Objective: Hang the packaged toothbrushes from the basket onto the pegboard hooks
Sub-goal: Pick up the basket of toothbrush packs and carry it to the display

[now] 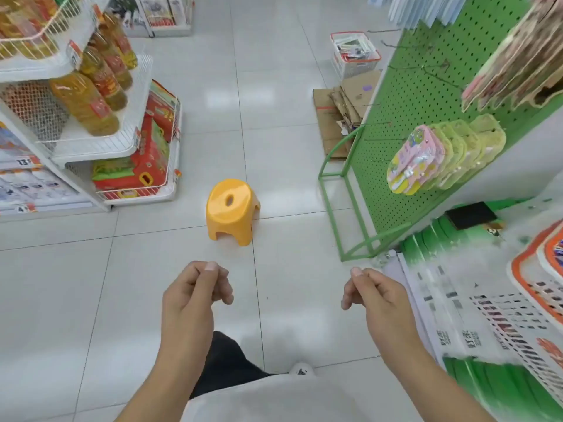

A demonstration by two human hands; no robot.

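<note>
A green pegboard [426,95] stands on my right. A row of pink and yellow-green packaged toothbrushes [426,156] hangs from one of its hooks. Several bare hooks [377,123] stick out further along the board. A white basket with an orange rim [530,287] sits at the lower right edge, its contents cut off by the frame. My left hand [198,290] and my right hand [374,292] hover over the floor in front of me. Both have loosely curled fingers and hold nothing.
A yellow plastic stool [231,211] stands on the tiled aisle floor ahead. Flattened cardboard [341,117] and a red-rimmed white basket [355,54] of packets lie further down by the pegboard. Shelves of oil bottles [91,95] and red boxes line the left side.
</note>
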